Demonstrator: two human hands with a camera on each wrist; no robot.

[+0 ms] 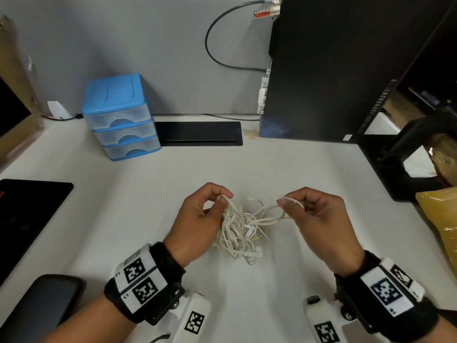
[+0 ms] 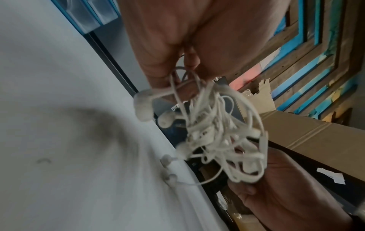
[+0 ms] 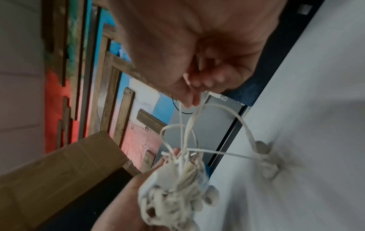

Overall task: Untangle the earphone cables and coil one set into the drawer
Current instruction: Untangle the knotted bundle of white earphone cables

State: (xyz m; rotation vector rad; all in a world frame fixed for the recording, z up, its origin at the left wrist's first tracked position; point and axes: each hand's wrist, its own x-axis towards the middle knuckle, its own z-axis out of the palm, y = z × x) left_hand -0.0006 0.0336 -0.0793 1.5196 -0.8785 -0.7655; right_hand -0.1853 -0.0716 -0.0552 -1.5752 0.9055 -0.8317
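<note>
A knot of white earphone cables (image 1: 241, 229) hangs between my hands just above the white desk (image 1: 284, 164), with a gold jack plug (image 1: 261, 235) and several earbuds sticking out. My left hand (image 1: 223, 198) pinches a loop at the tangle's left top. My right hand (image 1: 288, 201) pinches another loop and holds it out to the right. The left wrist view shows the tangle (image 2: 219, 134) dangling from the left hand's fingers (image 2: 158, 75). In the right wrist view strands (image 3: 187, 125) run from my right fingertips (image 3: 189, 100) to the bunch. The blue three-drawer unit (image 1: 121, 115) stands at the back left, drawers closed.
A black computer tower (image 1: 333, 65) stands at the back right, a black cable tray (image 1: 197, 133) behind the hands. A dark pad (image 1: 27, 219) lies at the left, a dark phone-like object (image 1: 47, 298) near left, a yellow bag (image 1: 442, 219) at the right edge.
</note>
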